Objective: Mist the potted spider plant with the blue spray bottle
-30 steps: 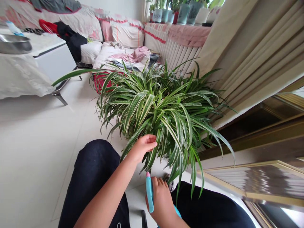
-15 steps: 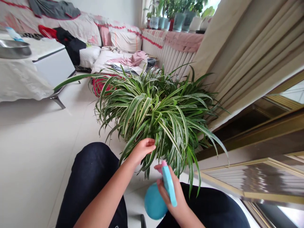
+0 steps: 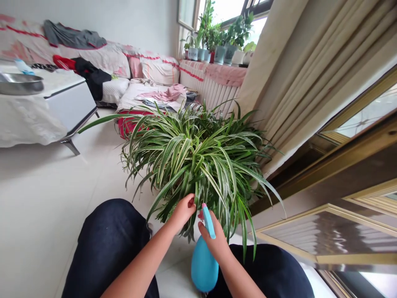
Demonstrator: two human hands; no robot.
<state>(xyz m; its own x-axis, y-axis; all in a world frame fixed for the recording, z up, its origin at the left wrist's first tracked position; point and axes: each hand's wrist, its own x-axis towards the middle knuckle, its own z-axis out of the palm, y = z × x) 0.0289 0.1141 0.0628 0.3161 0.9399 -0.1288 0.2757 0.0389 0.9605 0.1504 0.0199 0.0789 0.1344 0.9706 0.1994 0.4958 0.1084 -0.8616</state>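
Note:
A large spider plant [image 3: 192, 145] with green-and-cream striped leaves spreads out in front of me, and its long blades hang down over whatever it stands in. At its lower front, my left hand [image 3: 183, 213] is closed, thumb and fingers pinched together on a hanging leaf. Just right of it, my right hand [image 3: 217, 238] is wrapped round the neck of a blue spray bottle [image 3: 204, 265]. The bottle is nearly upright, its pink nozzle turned toward the leaves near my left hand. My right fingers partly hide the trigger.
My dark-trousered knees flank the plant. To the left stands a cloth-covered table [image 3: 27, 120] bearing a metal basin [image 3: 21, 85]. Behind are a sofa [image 3: 118, 68] with clothes and a windowsill of potted plants [image 3: 219, 54]. Curtains [image 3: 288, 82] and gold-trimmed panels [image 3: 294, 227] line the right.
The view has tilted up, showing more window. My right hand has turned the spray bottle more upright and brought it closer to my left hand, whose fingers have curled in tighter.

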